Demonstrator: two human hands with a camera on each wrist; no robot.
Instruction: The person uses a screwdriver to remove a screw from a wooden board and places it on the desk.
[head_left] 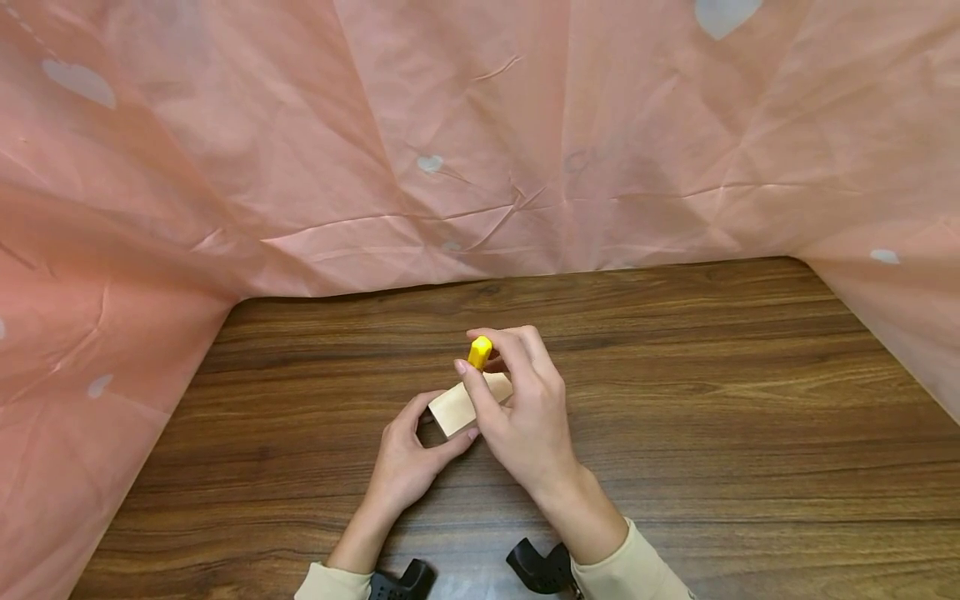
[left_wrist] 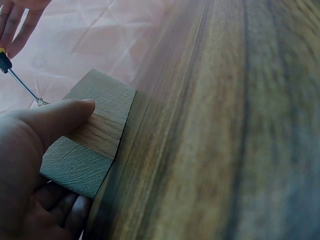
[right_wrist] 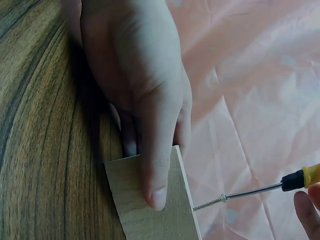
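Observation:
A pale wooden block (head_left: pixel 454 409) lies on the brown table, gripped by my left hand (head_left: pixel 408 462) with the thumb along its near side. Above the block my right hand (head_left: pixel 528 408) pinches the yellow handle of a screwdriver (head_left: pixel 480 353) between thumb and fingers. In the right wrist view the screwdriver's (right_wrist: pixel 255 191) metal shaft meets the head of a screw (right_wrist: pixel 210 202), whose threaded end stands in the block's (right_wrist: pixel 175 195) top face. The left wrist view shows the shaft slanting to the screw (left_wrist: pixel 42 102) behind my left thumb.
A wood-grain table (head_left: pixel 712 400) spreads out around both hands. Pink cloth (head_left: pixel 480 167) with pale hearts hangs behind it and at both sides. Black wrist mounts (head_left: pixel 542 567) sit by the light sleeves at the near edge.

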